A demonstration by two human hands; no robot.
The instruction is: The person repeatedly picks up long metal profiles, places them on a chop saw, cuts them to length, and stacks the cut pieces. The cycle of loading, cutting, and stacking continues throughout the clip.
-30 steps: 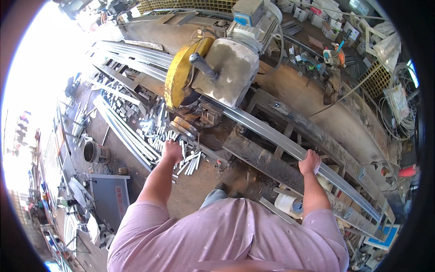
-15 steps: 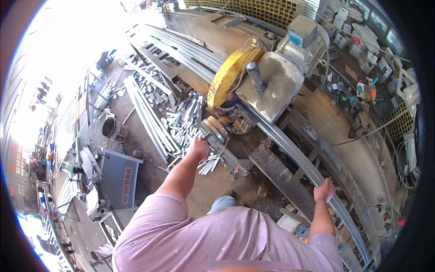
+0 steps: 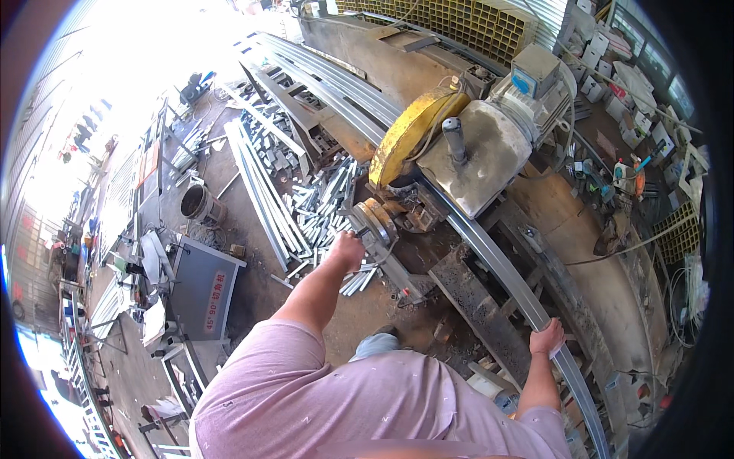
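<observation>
My left hand (image 3: 348,251) is closed at the rim of the clamp's handwheel (image 3: 375,221), below the saw; its fingertips are partly hidden. My right hand (image 3: 547,337) wraps round a long grey metal profile (image 3: 501,271). The profile lies along the machine bed and passes under the cut-off saw's yellow blade guard (image 3: 409,134). Behind that guard sit a dusty metal cover (image 3: 489,153) with an upright grey-black handle (image 3: 454,138) and a grey motor (image 3: 535,69). The blade itself is hidden.
Many short cut pieces (image 3: 325,206) and several longer bars (image 3: 260,191) lie on the floor left of the saw. A bucket (image 3: 202,205) and a grey panel (image 3: 205,289) stand farther left. Yellow square tubes (image 3: 466,30) are stacked behind. Boxes (image 3: 612,46) and tools clutter the right.
The whole view has shifted, so the saw and floor pieces sit farther right in the picture. My left hand stays at the handwheel and my right hand on the profile.
</observation>
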